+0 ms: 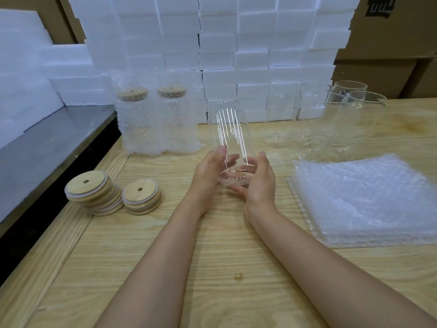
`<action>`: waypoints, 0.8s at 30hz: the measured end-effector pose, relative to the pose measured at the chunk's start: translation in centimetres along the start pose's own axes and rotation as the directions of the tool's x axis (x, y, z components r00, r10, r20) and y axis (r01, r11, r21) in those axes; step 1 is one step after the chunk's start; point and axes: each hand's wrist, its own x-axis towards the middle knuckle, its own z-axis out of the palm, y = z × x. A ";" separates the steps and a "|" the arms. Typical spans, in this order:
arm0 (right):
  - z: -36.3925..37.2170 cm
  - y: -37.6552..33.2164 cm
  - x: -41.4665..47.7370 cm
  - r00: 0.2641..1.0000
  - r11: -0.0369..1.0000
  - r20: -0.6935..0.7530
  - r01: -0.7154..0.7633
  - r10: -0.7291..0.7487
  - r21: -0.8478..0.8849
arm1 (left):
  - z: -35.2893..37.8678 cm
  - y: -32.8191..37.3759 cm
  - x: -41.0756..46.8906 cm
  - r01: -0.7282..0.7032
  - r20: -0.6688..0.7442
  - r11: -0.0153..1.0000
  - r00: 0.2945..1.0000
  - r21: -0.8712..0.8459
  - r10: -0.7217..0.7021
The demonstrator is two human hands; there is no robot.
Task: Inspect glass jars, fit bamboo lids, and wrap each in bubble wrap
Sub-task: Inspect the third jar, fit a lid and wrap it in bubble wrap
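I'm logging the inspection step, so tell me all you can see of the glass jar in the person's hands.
The glass jar is clear and colourless, a tall, plain cylinder with bright streaks of reflected light on its wall. It has no lid and no wrap. It is held above the wooden table, roughly upright, tilted a little, base toward the person. The left hand and right hand cup its lower end from either side. I see no chips or cracks, though glare could hide them.

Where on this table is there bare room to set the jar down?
Bare wood lies between the lid stacks and the bubble wrap sheets, under and in front of both hands, left and right, holding the jar. Crowded: wrapped jars back left, empty jars back right.
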 end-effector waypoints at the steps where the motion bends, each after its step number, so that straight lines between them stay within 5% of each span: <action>1: -0.1 0.0 0.0 1.000 1.000 -0.002 0.012 -0.012 -0.023 | -0.1 0.0 0.0 -0.016 -0.018 1.000 1.000 -0.011 0.016; 15: 0.2 -0.1 -1.4 0.926 0.845 0.176 0.377 -0.335 -0.380 | -0.5 -0.4 0.5 -0.128 -0.206 0.990 0.969 0.051 0.136; 24: -0.2 0.3 -0.2 0.943 0.928 0.139 0.323 -0.301 -0.184 | -0.1 0.2 0.4 -0.109 -0.147 0.993 0.983 0.038 0.113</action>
